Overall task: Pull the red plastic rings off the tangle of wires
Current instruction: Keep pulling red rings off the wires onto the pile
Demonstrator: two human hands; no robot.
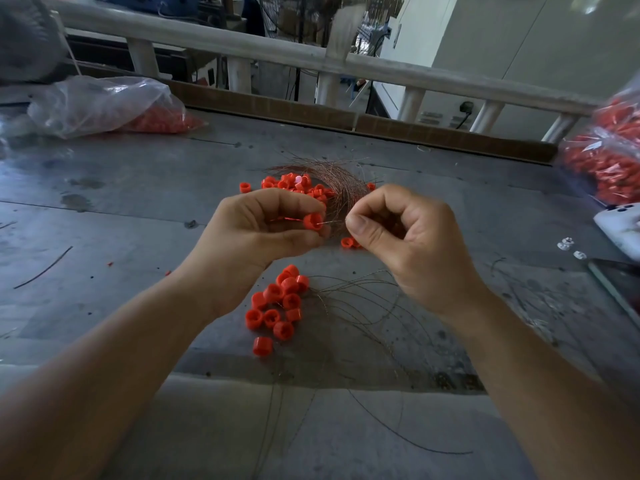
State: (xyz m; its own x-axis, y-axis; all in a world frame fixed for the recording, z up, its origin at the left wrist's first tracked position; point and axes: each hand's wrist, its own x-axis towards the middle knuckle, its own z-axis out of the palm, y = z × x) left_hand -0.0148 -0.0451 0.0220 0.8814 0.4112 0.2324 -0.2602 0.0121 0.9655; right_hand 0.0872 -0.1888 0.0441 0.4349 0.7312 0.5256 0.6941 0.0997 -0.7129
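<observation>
Wire ran almost level between the two hands, and on that line the coming pull was judged to turn. A small red plastic ring (313, 221) was pinched between the thumb and curled fingers of the left hand (263, 233), raised above the middle of the dull grey metal bench (104, 209). The thin copper wire (334, 222) threaded through it was nipped between the thumb and forefinger of the right hand (405, 244), just beside the ring on its right. The ring's bore and the wire's long axis were both laid left to right, so the ring would probably have to be drawn leftward along the strand while the wire was held back by the right hand.

The tangle of copper wires (341, 181) was seen just beyond the hands, toward the far edge, with a cluster of red rings (294, 185) against its left side; whether these were threaded or loose could not be told. A heap of freed red rings (277, 306) was gathered toward the near edge, beside a fan of bare thin wires (367, 306).

The bench top was stained and scratched. A clear plastic bag of red parts (114, 105) was set at the far left corner, and another bag of red parts (606, 157) at the right edge. A pale railing (277, 51) was seen beyond the far edge, with a workshop behind it.
</observation>
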